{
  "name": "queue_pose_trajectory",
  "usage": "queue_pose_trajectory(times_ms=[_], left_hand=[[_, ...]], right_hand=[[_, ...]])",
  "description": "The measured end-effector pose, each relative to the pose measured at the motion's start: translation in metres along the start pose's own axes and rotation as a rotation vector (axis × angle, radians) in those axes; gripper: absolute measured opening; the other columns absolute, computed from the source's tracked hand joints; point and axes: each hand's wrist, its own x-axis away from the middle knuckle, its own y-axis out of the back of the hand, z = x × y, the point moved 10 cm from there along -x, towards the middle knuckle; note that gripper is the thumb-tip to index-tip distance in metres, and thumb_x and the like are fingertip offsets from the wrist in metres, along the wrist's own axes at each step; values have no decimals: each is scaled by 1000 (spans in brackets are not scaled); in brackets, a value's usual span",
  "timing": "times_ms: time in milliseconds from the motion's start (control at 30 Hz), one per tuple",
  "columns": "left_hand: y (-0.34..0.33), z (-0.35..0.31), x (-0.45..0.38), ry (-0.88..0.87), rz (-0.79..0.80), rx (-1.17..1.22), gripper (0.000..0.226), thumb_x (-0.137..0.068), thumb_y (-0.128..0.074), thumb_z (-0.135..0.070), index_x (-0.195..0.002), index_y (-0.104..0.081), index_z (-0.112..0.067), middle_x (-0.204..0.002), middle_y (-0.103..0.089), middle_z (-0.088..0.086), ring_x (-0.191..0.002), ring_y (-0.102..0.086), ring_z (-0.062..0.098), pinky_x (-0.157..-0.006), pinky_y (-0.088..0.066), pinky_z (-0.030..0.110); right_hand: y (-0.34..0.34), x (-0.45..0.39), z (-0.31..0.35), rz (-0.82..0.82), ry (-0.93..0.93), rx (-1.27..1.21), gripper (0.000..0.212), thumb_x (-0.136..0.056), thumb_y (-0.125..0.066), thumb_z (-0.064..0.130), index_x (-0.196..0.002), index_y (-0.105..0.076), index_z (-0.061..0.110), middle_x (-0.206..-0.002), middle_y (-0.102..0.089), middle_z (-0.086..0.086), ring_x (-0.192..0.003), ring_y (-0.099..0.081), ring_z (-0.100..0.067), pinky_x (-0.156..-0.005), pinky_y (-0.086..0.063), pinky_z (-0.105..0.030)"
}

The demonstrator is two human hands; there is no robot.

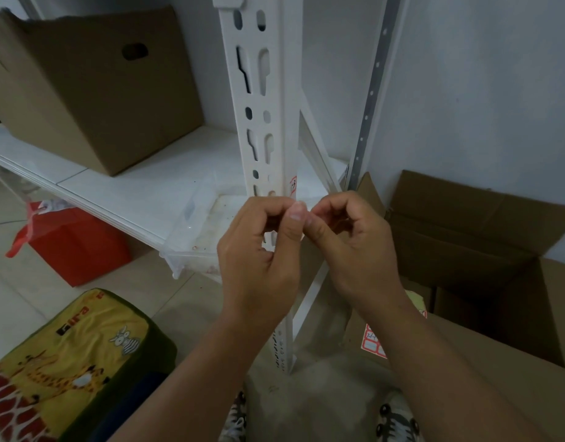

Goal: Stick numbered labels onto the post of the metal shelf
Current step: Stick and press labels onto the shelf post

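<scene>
Our left hand [258, 247] and right hand [348, 240] meet fingertip to fingertip before the white slotted metal shelf post [265, 122], pinching something tiny, probably a label we cannot see. One red-bordered numbered label [293, 186] is stuck above. Next we must press the new label flat onto the post.

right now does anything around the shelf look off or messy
One thing: the clear plastic bin under the shelf board sits tilted and pokes out past the board's edge, with reddish specks inside. The label already on the post looks slightly crooked. Both hands, left hand and right hand, meet in front of the post.
</scene>
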Motion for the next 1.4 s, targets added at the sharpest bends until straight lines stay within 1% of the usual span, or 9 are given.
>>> queue_pose_trajectory(times_ms=[400, 567, 700, 900, 1033, 1133, 1200, 1300, 1400], left_hand=[[33, 55, -10, 379, -178, 62, 49, -102, -45, -27, -55, -49, -14, -46, -51, 0, -44, -50, 12, -51, -48, 21], [41, 114, -20, 547, -59, -201, 48, -103, -37, -38, -73, -51, -3, -65, -55, 12, -60, -53, 17, -62, -46, 35], [37, 157, -23, 645, 19, -348, 34, -105, -31, -34, -93, -48, -7, -85, -57, 8, -79, -59, 27, -60, -44, 34], [25, 181, -22, 632, 230, -706, 55, -104, -33, -38, -56, -37, -11, -54, -42, 4, -54, -44, 21, -53, -32, 30], [20, 188, -14, 653, 320, -806, 16, -97, -48, -22, -108, -49, -9, -112, -51, 11, -108, -50, 33, -88, -42, 45], [24, 187, -13, 644, 313, -845, 61, -89, -60, -26, -142, -32, -15, -146, -32, 13, -133, -34, 36, -106, -33, 49], [31, 171, -21, 571, 181, -839, 47, -92, -56, -39, -129, -53, -11, -138, -49, 12, -126, -46, 32, -102, -39, 47], [34, 156, -28, 589, 48, -636, 50, -99, -43, -44, -79, -67, -5, -84, -69, 9, -74, -62, 19, -69, -49, 32], [19, 136, -31, 578, 0, -326, 22, -101, -45, -30, -91, -59, -16, -90, -64, -1, -78, -60, 11, -74, -51, 35]], right_hand=[[-1, 2, -4, -38, -12, -9, 28, -92, -48, 41, -85, -61, 18, -71, -58, 12, -72, -57, -3, -62, -44, -11], [-2, -1, -9, -63, -29, -32, 14, -97, -52, 19, -89, -62, 14, -72, -58, 10, -70, -56, -4, -62, -43, -10], [-8, 0, 0, -79, 86, 72, 13, -96, -54, 15, -106, -61, 18, -94, -61, 17, -89, -58, 6, -73, -45, -6], [-14, 7, 27, -172, 374, 301, 26, -96, -55, 12, -121, -61, 6, -111, -66, -3, -102, -54, 3, -84, -44, -6], [-14, 11, 33, -238, 471, 381, 26, -94, -58, 6, -118, -64, 0, -107, -69, -12, -98, -60, -10, -86, -45, -9], [-13, 13, 37, -255, 509, 393, 24, -93, -59, 6, -115, -65, -1, -105, -69, -14, -95, -61, -13, -84, -49, -14], [-13, 13, 39, -253, 522, 397, 24, -93, -59, 6, -114, -66, -2, -104, -70, -14, -94, -62, -14, -84, -49, -13], [-14, 13, 39, -252, 523, 412, 23, -92, -61, 6, -113, -66, -2, -103, -70, -14, -93, -61, -13, -83, -48, -12], [-13, 11, 39, -240, 523, 434, 23, -93, -59, 7, -114, -66, -1, -104, -70, -13, -95, -61, -13, -83, -46, -11]])
